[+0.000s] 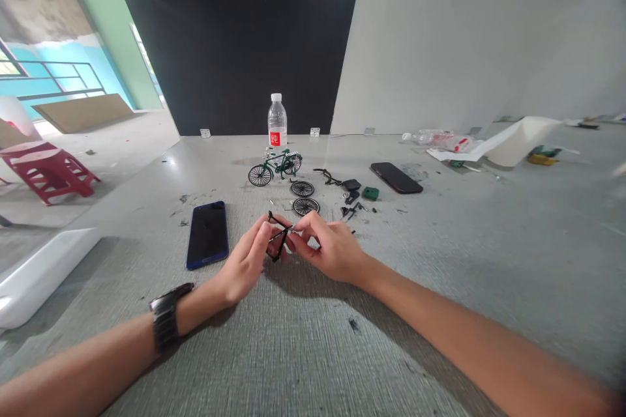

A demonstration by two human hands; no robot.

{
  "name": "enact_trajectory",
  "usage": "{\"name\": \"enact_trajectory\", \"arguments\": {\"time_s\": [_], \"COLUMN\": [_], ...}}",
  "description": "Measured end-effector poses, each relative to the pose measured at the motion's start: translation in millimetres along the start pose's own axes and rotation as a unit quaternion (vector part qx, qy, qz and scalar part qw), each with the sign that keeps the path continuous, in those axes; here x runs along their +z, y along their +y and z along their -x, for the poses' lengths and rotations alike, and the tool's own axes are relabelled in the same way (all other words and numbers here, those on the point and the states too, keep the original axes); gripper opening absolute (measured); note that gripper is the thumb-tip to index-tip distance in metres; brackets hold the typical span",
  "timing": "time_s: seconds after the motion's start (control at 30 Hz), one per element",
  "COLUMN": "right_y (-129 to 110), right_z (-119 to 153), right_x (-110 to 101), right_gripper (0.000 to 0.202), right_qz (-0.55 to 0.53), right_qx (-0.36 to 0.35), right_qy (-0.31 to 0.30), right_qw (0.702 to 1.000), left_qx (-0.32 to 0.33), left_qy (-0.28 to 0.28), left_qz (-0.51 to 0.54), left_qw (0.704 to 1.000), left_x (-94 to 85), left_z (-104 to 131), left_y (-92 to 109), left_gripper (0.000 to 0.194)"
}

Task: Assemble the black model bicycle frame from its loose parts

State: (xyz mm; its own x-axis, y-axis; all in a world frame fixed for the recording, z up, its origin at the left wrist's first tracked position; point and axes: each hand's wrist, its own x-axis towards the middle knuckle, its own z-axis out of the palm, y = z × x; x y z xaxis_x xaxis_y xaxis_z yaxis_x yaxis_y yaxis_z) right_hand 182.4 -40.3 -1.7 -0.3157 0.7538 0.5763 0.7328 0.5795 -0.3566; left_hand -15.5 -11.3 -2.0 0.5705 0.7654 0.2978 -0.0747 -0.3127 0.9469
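A small black toy bicycle frame (280, 242) is held up just above the table by my left hand (248, 259), its fingers and thumb closed on the frame's left side. At the frame's right end, my right hand (328, 246) pinches with thumb and forefinger. A tiny pale piece seems to show at that pinch, too small to name. Beyond my hands lie two black spoked wheels (302, 189), one behind the other. Farther back stands an assembled green toy bicycle (276, 166). Loose black parts (351, 186) and a green block-like piece (370, 193) lie to the right of the wheels.
A blue-edged phone (208, 234) lies left of my hands, a dark phone (396, 178) at the back right. A water bottle (276, 120) stands behind the bicycle; another bottle (440, 139) lies beside white paper (518, 141). Dark scraps (353, 324) dot the grey table (313, 365).
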Motion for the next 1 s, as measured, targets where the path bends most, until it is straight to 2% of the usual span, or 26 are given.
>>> {"name": "enact_trajectory", "arguments": {"time_s": [0.2, 0.33, 0.6, 0.77, 0.87, 0.93, 1.0], "right_y": [0, -1, 0, -3, -2, 1, 4], "right_z": [0, 0, 0, -5, -10, -13, -14], "right_x": [1, -2, 0, -10, -23, -30, -34], "right_gripper": [0.014, 0.015, 0.017, 0.020, 0.020, 0.021, 0.023], "right_qz": [-0.003, -0.014, -0.027, -0.075, -0.110, -0.119, -0.134], "right_qx": [-0.001, 0.016, 0.033, 0.067, 0.095, 0.107, 0.117], "right_qy": [0.006, 0.000, 0.010, 0.023, 0.032, 0.034, 0.022], "right_qw": [1.000, 1.000, 0.999, 0.995, 0.989, 0.987, 0.984], "left_qx": [-0.034, -0.045, -0.011, 0.059, 0.103, 0.145, 0.201], "left_qy": [-0.002, -0.019, -0.014, 0.000, 0.039, 0.052, 0.034], "left_qz": [0.093, 0.108, -0.030, -0.106, -0.232, -0.333, -0.415], "left_qw": [0.995, 0.993, 0.999, 0.993, 0.966, 0.930, 0.887], "left_x": [-1.2, -2.5, -5.2, -7.5, -11.0, -14.6, -18.2], "left_z": [-3, -1, 1, -2, -4, -4, -4], "left_y": [-4, -4, -3, -8, -5, -1, 2], "left_gripper": [0.048, 0.049, 0.049, 0.059, 0.059, 0.060, 0.060]}}
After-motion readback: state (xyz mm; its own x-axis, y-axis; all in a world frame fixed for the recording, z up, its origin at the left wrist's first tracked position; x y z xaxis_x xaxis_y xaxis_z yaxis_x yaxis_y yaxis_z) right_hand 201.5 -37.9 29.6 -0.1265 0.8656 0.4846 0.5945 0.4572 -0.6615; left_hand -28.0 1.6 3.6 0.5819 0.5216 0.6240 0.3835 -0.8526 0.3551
